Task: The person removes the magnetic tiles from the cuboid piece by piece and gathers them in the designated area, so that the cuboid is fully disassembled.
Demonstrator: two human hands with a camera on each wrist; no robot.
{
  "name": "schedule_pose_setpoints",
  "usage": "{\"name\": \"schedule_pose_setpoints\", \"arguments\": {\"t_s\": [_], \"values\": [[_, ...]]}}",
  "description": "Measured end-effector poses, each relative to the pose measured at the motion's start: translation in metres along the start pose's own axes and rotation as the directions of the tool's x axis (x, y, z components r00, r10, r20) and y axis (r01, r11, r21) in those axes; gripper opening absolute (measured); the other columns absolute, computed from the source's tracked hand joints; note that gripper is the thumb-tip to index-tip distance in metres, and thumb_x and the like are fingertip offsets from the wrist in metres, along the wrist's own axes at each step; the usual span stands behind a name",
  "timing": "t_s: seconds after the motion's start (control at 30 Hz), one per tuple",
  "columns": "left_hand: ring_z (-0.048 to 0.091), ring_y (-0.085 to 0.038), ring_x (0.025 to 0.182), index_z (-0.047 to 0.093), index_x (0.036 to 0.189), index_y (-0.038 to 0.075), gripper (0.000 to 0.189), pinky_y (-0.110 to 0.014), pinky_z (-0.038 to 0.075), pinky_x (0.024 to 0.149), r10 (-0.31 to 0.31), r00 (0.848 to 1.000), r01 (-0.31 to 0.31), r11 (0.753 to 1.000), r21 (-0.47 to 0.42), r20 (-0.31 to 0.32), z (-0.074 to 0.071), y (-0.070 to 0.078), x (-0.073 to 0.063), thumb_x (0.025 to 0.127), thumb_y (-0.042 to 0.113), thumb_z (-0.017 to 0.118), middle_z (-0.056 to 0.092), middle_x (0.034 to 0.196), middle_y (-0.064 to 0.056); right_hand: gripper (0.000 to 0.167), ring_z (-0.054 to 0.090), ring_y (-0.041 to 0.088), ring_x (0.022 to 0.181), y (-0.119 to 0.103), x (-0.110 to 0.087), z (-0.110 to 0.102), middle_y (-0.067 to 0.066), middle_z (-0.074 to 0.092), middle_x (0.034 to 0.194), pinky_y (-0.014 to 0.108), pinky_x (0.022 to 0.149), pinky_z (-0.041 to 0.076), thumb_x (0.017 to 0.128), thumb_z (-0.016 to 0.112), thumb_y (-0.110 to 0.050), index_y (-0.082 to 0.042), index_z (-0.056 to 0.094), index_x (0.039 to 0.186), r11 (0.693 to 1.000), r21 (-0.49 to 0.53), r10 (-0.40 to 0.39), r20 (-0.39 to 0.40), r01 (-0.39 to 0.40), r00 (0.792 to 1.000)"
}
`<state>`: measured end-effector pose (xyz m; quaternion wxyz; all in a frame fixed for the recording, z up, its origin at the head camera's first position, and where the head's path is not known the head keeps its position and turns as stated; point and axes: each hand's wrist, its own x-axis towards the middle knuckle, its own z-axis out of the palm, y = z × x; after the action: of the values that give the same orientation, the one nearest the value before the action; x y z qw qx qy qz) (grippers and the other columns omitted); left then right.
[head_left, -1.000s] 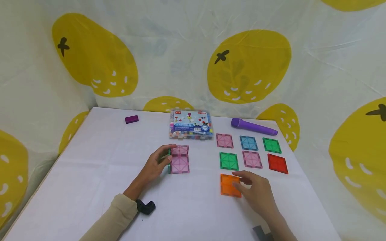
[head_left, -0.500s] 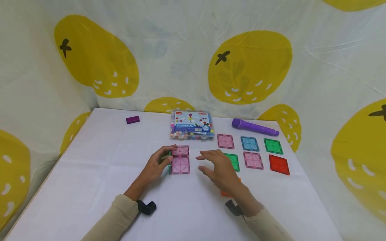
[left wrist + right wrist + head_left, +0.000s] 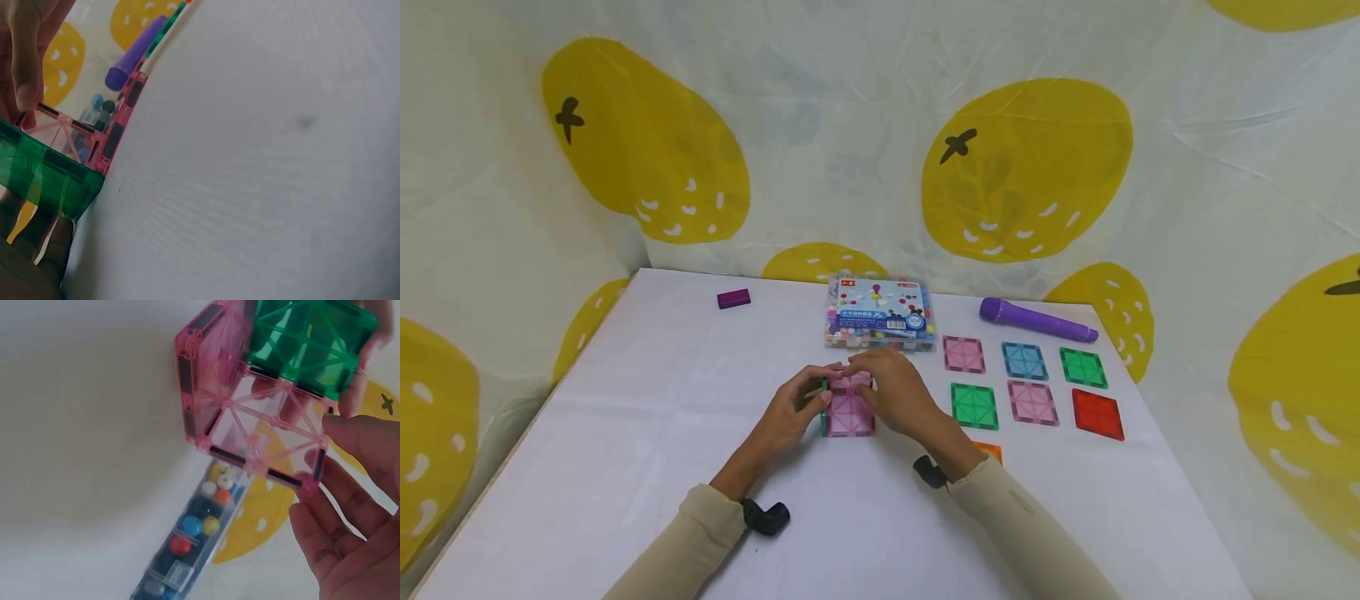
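Three magnetic tiles are joined at a corner: a pink tile (image 3: 850, 417) flat on the table, an upright pink tile (image 3: 275, 420) along its far edge, and an upright green tile (image 3: 53, 175) along its left edge. My left hand (image 3: 786, 408) holds the green tile, thumb on the near side and fingers behind it. With thumb and fingers, my right hand (image 3: 895, 396) pinches the edge of the upright pink tile. In the head view, the right fingers cover part of that tile.
Flat tiles lie to the right: pink (image 3: 964, 354), blue (image 3: 1024, 361), green (image 3: 974, 407), red (image 3: 1098, 413) and others. An orange tile (image 3: 989, 451) is partly behind the right forearm. Farther back are a bead box (image 3: 880, 312), a purple microphone (image 3: 1037, 320) and a purple block (image 3: 733, 298).
My right hand has moved left from the orange tile to the upright pink tile and now pinches it. The orange tile stays on the table. My left hand keeps its place on the green tile.
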<state>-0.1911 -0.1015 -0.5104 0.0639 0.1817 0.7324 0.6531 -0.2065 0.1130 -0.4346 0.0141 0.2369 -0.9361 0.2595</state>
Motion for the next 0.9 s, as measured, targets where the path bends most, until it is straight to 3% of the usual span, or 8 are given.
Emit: {"name": "schedule_pose_setpoints", "arguments": {"t_s": [0.2,0.4,0.7,0.9], "values": [[0.042,-0.037,0.156,0.06,0.142,0.014,0.032,-0.064,0.033,0.127,-0.001,1.0,0.001,1.0,-0.006,-0.003,0.002,-0.001,0.001,0.11,0.01,0.056,0.051,0.163,-0.011,0.021,0.073,0.023,0.118,0.004,0.012,0.006,0.001,0.081,0.113,0.044,0.104,0.059,0.097,0.073,-0.001,-0.015,0.084,0.108,0.999,-0.029,-0.025,-0.031,0.024,0.999],[0.04,-0.037,0.157,0.059,0.143,0.012,0.033,-0.064,0.035,0.126,0.012,1.0,-0.012,1.0,-0.004,0.004,0.003,-0.001,0.001,0.111,0.01,0.054,0.049,0.165,-0.012,0.022,0.075,0.017,0.102,0.014,0.013,0.008,-0.003,0.082,0.106,0.036,0.092,0.061,0.098,0.072,0.0,-0.018,0.085,0.102,1.0,-0.025,0.005,-0.084,-0.007,0.996],[0.039,-0.036,0.158,0.058,0.145,0.016,0.034,-0.064,0.032,0.128,-0.027,1.0,0.027,0.999,0.023,-0.005,0.002,0.001,0.0,0.111,0.013,0.055,0.046,0.167,-0.009,0.027,0.074,0.016,0.099,0.027,0.007,0.001,-0.004,0.081,0.103,0.034,0.087,0.065,0.098,0.069,0.003,-0.018,0.085,0.101,0.985,0.15,0.102,-0.121,-0.083,0.987],[0.039,-0.036,0.158,0.058,0.144,0.01,0.033,-0.062,0.033,0.127,-0.011,1.0,0.011,1.0,0.028,-0.003,0.001,-0.002,0.001,0.111,0.011,0.055,0.045,0.167,-0.015,0.026,0.074,0.016,0.099,0.038,-0.003,-0.008,-0.004,0.08,0.109,0.035,0.088,0.066,0.097,0.073,0.002,-0.021,0.085,0.102,0.951,0.252,0.221,-0.156,-0.178,0.963]]}}
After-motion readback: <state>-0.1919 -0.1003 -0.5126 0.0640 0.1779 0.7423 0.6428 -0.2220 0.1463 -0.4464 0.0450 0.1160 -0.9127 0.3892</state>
